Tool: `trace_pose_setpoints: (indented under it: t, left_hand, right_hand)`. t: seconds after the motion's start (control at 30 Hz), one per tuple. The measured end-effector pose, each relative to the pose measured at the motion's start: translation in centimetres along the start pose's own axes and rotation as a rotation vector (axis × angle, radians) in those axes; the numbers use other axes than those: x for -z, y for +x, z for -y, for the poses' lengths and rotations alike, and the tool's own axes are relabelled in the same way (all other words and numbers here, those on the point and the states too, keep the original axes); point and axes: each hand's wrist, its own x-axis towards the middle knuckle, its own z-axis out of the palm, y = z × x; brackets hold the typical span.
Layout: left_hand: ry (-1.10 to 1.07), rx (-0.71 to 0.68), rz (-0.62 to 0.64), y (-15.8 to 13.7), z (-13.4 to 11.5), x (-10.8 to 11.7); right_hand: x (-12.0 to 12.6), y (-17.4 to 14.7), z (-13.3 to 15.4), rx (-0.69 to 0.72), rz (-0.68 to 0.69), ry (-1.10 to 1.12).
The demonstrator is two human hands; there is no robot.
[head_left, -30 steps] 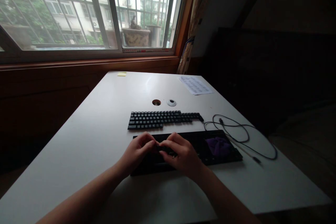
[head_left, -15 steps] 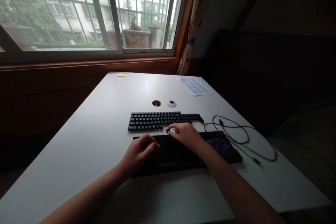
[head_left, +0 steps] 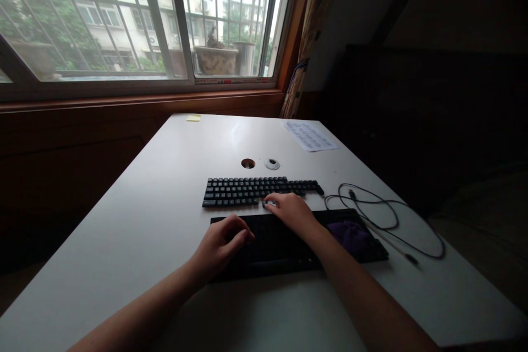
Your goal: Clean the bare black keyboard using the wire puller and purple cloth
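Rows of black keycaps [head_left: 235, 192] lie on the white table, laid out in a keyboard pattern. Nearer to me is the black keyboard body [head_left: 272, 264], dark and flat. My right hand [head_left: 291, 212] reaches over its far edge, thumb and forefinger pinched on a small keycap [head_left: 264, 203] at the near row of the layout. Above the left part of the keyboard body, my left hand [head_left: 225, 239] is curled, thumb and fingertips together; whatever they may hold is hidden. A crumpled purple cloth [head_left: 350, 236] rests on the right part of the body.
A black cable [head_left: 396, 220] loops over the table's right side. Farther back are a round hole [head_left: 248, 164], its white ring cover [head_left: 271, 164], a printed sheet [head_left: 311, 136] and yellow sticky notes [head_left: 193, 118]. A barred window [head_left: 136, 22] stands behind the table.
The whole view has shifted slightly. My right fingers have lowered and closed in on the keycap by the near row. My left hand keeps its curled pose over the keyboard body.
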Motion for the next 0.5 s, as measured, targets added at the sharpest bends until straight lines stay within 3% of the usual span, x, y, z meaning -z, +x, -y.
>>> trace_pose_setpoints:
  t: [0.5]
  left_hand:
    - [0.017,-0.002,0.009,0.09,-0.11,0.02]
  right_hand:
    - [-0.59,0.1,-0.49,0.009,-0.012,-0.006]
